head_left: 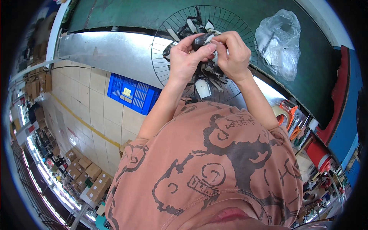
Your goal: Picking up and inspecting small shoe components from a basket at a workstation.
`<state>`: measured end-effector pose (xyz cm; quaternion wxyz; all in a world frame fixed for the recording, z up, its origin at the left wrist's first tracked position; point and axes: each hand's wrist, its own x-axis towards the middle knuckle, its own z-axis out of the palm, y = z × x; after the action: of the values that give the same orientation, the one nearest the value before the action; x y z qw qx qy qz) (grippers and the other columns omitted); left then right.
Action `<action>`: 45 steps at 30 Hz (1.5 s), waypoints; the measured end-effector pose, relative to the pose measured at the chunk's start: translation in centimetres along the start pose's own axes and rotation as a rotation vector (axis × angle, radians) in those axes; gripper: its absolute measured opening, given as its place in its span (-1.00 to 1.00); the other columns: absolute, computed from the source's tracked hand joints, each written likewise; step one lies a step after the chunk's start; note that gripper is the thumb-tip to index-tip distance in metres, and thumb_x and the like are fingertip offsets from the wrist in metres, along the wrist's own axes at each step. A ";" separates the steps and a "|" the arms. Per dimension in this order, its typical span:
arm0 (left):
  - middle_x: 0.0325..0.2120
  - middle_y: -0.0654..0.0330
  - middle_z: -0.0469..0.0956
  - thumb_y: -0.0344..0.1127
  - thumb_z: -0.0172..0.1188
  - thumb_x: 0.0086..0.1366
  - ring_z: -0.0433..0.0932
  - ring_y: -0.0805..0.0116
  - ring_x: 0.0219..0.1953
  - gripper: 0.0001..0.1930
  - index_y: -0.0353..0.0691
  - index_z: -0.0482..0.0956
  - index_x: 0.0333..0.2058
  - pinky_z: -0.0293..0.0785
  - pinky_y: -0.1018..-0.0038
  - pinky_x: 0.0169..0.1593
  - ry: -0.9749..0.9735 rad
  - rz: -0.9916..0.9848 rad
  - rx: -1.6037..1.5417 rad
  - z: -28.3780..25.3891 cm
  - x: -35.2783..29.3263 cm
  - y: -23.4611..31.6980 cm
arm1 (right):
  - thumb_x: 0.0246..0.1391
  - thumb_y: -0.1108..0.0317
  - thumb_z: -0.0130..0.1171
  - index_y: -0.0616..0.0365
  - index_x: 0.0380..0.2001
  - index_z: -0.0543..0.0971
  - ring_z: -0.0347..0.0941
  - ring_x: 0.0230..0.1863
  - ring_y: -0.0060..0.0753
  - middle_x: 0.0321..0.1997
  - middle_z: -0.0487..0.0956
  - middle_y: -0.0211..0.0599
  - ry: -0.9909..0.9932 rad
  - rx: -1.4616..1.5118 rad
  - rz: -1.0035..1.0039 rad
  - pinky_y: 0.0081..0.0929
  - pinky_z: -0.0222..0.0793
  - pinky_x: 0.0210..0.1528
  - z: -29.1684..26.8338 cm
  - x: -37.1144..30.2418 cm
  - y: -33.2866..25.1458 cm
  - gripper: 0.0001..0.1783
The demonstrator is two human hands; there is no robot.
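Note:
Both hands are raised over a round wire basket [243,28]. My left hand [184,60] has its thumb and fingers wrapped round a small glossy black part [200,41] with a whitish area along its edge. At the right end of this part, my right hand [234,56] is closed in a pinch; anything between its fingertips is too small to make out. Below and around the hands, the basket holds a jumble of black pieces and white pieces, among them a white-faced one [202,89] toward the near side.
A clear plastic bag [281,46] with whitish contents lies on the green table surface [115,15] to the right. A metal ledge [103,48] runs along its near side. On the floor at left sits a blue crate [132,94]. Tape rolls [281,115] and tools crowd the right.

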<state>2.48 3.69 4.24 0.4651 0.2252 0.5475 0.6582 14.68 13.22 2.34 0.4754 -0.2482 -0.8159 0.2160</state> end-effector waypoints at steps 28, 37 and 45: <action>-0.08 0.03 0.59 -0.02 0.42 0.10 0.54 0.22 -0.01 -0.35 -0.28 0.53 0.10 0.43 0.36 0.06 -0.007 0.186 0.769 -4.8 4.6 -0.2 | -0.16 0.54 0.14 0.14 -0.32 0.67 0.58 -0.17 0.03 -0.32 0.64 -0.03 -1.141 -0.504 -0.022 -0.12 0.51 -0.16 -6.1 0.8 7.4 -0.73; -0.18 0.04 0.63 0.05 0.41 0.02 0.57 0.03 -0.11 -0.48 -0.21 0.66 -0.15 0.47 0.25 0.00 -0.267 0.494 1.054 -2.3 1.7 -3.4 | -0.09 0.42 0.22 0.21 -0.42 0.59 0.54 -0.30 0.08 -0.42 0.60 -0.05 -1.086 -0.514 0.055 -0.08 0.43 -0.26 -4.8 0.3 10.5 -0.88; -0.09 -0.02 0.59 0.04 0.42 0.06 0.57 0.16 -0.03 -0.24 -0.21 0.45 0.18 0.47 0.31 0.05 -0.203 0.321 0.969 -0.4 2.4 -2.5 | 0.09 0.31 0.21 0.21 -0.34 0.58 0.44 -0.54 -0.44 -0.57 0.50 -0.26 -0.809 -0.011 0.433 -0.43 0.35 -0.42 -5.9 4.1 6.8 -0.82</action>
<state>2.00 5.49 1.29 0.2516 0.5584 0.7000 0.3673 19.50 21.78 3.76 0.0611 -0.3114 -0.8664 0.3855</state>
